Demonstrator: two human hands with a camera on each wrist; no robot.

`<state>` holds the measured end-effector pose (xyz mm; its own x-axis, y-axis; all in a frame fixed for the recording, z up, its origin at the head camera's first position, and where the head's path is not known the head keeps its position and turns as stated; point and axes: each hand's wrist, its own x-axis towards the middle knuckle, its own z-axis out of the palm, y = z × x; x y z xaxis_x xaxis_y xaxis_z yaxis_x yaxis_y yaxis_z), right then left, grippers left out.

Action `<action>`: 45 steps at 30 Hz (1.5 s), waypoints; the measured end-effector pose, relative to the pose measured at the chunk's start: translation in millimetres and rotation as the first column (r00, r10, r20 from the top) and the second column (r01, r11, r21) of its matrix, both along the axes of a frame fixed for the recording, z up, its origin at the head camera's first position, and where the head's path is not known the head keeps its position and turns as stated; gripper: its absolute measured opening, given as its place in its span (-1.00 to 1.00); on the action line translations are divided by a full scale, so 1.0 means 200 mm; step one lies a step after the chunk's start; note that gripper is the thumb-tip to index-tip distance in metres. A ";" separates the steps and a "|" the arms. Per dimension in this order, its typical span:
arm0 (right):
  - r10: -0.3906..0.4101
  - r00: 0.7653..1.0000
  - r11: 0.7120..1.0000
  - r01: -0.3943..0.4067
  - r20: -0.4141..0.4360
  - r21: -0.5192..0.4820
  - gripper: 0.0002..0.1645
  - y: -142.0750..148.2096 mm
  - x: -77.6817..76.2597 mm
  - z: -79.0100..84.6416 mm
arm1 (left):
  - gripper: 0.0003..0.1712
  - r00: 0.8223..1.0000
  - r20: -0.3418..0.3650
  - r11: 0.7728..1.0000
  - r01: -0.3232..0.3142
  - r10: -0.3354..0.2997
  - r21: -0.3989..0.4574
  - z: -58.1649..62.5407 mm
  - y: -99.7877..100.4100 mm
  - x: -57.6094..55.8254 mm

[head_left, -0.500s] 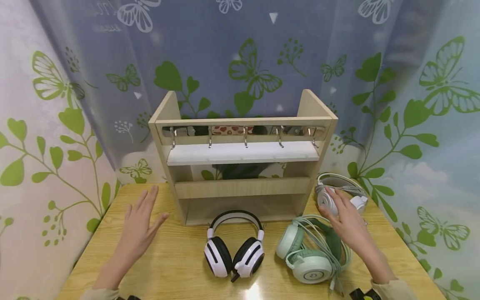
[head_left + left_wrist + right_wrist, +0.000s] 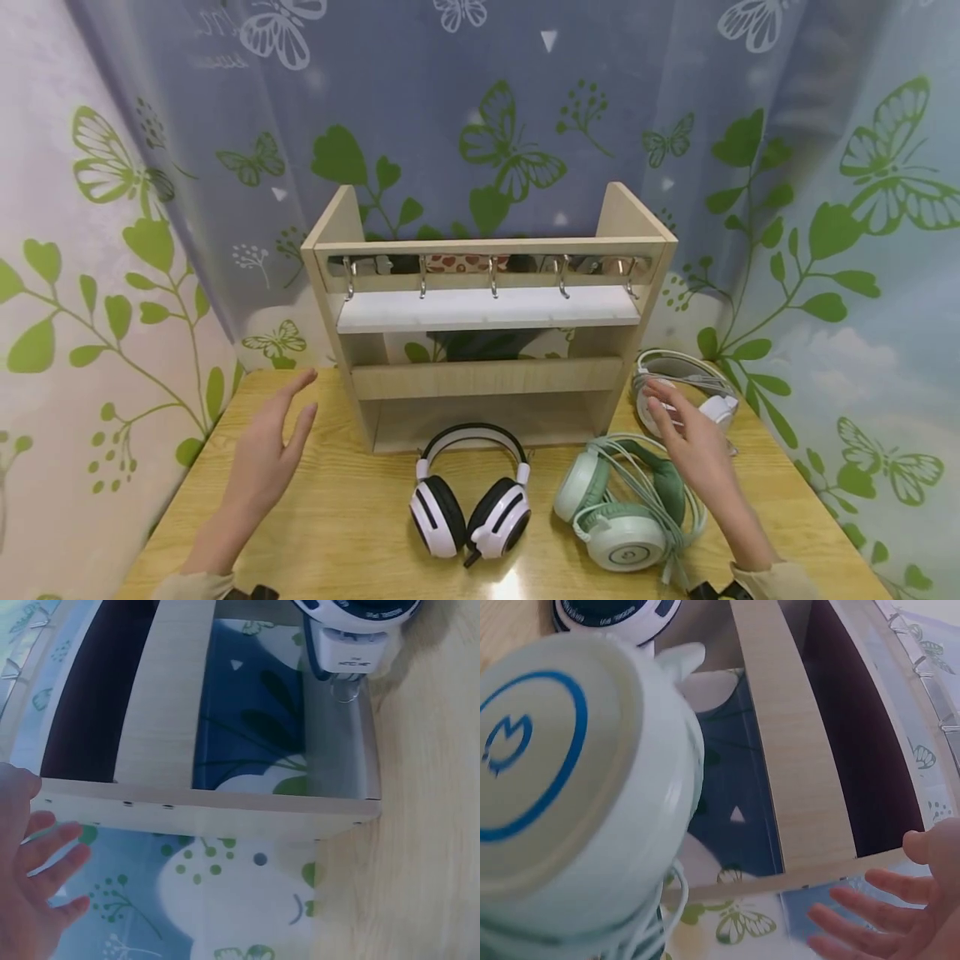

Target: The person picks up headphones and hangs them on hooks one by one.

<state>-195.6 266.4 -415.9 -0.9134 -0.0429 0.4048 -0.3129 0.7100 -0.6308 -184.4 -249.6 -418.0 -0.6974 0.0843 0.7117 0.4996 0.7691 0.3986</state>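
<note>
My left hand [image 2: 262,458] is held over the left part of the table, fingers extended and holding nothing. In the left wrist view its fingers [image 2: 56,859] are spread beside the shelf's side panel. My right hand [image 2: 697,450] is also without any object, above the right side of the table. It partly covers the white headphones [image 2: 718,408] behind it; no grip on them shows. Mint-green headphones [image 2: 626,537] with a bundled cable lie just left of that hand. White-and-black headphones [image 2: 497,517] with a microphone stand between the hands, in front of the wooden shelf [image 2: 487,379].
A row of metal hooks [image 2: 492,279] runs along the shelf's top front, above a white board [image 2: 487,308]. The wooden table [image 2: 337,533] ends against a patterned curtain [image 2: 420,108] at the back and sides.
My left hand has rotated so its thumb side faces up more. The right hand's fingers have drawn closer together and tilted. The headphones and shelf stay where they were.
</note>
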 end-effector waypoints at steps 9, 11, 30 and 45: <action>0.113 0.991 0.986 -0.102 0.076 -0.131 -0.52 -0.08 -0.02 -0.02 | -0.54 0.992 -0.124 0.999 0.012 -0.007 0.039 0.08 -0.03 -0.03; 0.139 0.987 0.978 -0.124 0.080 -0.169 -0.52 -0.10 -0.02 -0.03 | -0.57 0.989 -0.146 0.999 0.015 -0.008 0.043 0.10 -0.03 -0.04; 0.236 0.959 0.932 -0.178 0.156 -0.315 -0.54 -0.30 -0.03 -0.07 | -0.63 0.943 -0.331 0.998 0.056 -0.039 0.042 0.36 -0.01 -0.11; 0.265 0.931 0.923 -0.169 0.250 -0.346 -0.49 -0.43 0.00 -0.13 | -0.54 0.930 -0.365 0.999 0.046 -0.033 0.025 0.52 0.06 -0.18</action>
<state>-195.4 180.2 -442.6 -0.9739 -0.1682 0.1525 -0.2084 0.3961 -0.8942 -220.9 -237.1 -313.7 -0.3861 0.0788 0.9191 0.6450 0.7353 0.2079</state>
